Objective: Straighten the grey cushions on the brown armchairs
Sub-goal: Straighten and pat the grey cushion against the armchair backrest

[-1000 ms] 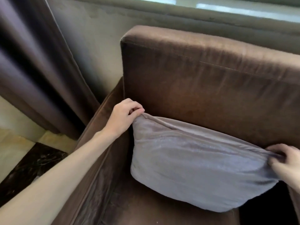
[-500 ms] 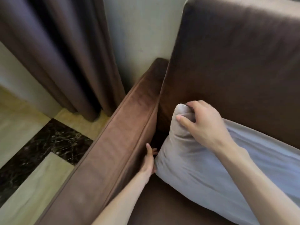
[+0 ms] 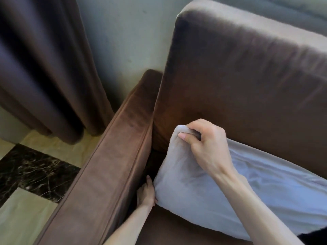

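Observation:
A grey cushion (image 3: 247,195) leans against the backrest of a brown armchair (image 3: 247,82), resting on the seat. My right hand (image 3: 205,145) pinches the cushion's upper left corner, thumb and fingers closed on the fabric. My left hand (image 3: 146,193) is down in the gap between the cushion's lower left edge and the armrest (image 3: 109,170), flat against the cushion's side with its fingers partly hidden. The cushion's right part runs out of the frame.
A dark brown curtain (image 3: 46,68) hangs at the left beside a pale wall (image 3: 123,36). The floor below it has beige tiles and a dark marble strip (image 3: 31,170). The armrest stands close to the curtain.
My right hand crossed from the cushion's right corner to its upper left corner, and my left hand dropped to the lower left edge. Since half a second ago, the corner is pinched tighter.

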`<state>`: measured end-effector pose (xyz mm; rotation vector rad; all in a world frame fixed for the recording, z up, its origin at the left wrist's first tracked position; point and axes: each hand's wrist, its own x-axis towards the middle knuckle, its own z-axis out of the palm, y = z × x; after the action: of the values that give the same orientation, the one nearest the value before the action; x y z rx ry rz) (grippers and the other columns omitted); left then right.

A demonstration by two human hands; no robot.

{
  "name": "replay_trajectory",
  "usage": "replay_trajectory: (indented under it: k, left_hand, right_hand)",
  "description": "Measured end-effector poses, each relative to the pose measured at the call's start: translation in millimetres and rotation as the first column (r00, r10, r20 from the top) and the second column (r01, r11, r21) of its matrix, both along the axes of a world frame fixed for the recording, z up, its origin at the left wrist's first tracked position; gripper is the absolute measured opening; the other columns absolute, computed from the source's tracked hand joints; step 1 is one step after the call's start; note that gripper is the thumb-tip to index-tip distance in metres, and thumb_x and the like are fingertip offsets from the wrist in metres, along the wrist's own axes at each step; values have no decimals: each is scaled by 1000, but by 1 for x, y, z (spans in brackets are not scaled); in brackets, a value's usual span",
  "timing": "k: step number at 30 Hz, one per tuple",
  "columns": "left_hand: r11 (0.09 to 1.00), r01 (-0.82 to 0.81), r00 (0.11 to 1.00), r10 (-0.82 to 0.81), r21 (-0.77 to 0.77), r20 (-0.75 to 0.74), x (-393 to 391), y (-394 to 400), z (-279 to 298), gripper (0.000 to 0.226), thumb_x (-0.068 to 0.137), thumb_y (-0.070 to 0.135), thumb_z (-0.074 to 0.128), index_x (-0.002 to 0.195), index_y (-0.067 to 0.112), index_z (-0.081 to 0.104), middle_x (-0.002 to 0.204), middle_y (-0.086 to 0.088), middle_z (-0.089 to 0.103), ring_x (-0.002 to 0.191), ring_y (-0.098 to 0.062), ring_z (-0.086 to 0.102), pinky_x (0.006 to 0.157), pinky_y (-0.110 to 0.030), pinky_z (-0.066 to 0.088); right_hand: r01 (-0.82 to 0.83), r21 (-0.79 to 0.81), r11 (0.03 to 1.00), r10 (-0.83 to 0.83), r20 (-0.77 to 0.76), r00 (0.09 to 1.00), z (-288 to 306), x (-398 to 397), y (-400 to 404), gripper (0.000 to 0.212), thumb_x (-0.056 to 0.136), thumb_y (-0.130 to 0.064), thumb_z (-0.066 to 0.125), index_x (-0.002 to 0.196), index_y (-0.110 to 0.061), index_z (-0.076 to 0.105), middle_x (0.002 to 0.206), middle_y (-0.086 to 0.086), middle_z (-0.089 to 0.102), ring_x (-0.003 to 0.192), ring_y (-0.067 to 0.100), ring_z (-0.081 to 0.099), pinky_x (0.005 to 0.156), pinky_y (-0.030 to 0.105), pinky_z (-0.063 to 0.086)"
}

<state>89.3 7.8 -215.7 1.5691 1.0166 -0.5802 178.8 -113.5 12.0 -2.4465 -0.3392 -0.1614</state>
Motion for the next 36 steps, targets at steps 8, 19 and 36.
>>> replay_trajectory:
  k: [8,19,36]
  left_hand:
    - [986,164,898,-146,-8,416,41,17,101,46,105,50,30,102,31,72,52,7,58,50,-12,52,56,-28,45]
    - [751,320,393,-660,578,640,107,26,225,14,78,11,81,78,24,78,70,21,70,60,-9,59,62,-35,53]
    - [269,468,-60,-941,842,334,84,-163,259,57,82,65,50,107,21,74,108,2,73,105,-22,63,90,-41,51]
  right_hand:
    - [25,-76,997,-37,-162,986,-4,-29,-100,42,79,-49,75,112,-23,69,114,-12,66,111,8,56,94,5,35]
    - [437,-429,790,-495,-26,869,11,-99,-309,18,81,-17,68,95,-28,65,99,6,69,99,37,65,85,51,52]
    - [778,305,549,-526,-597,605,-117,-167,-348,63,69,23,51,122,-12,56,101,-2,66,116,36,61,87,26,48]
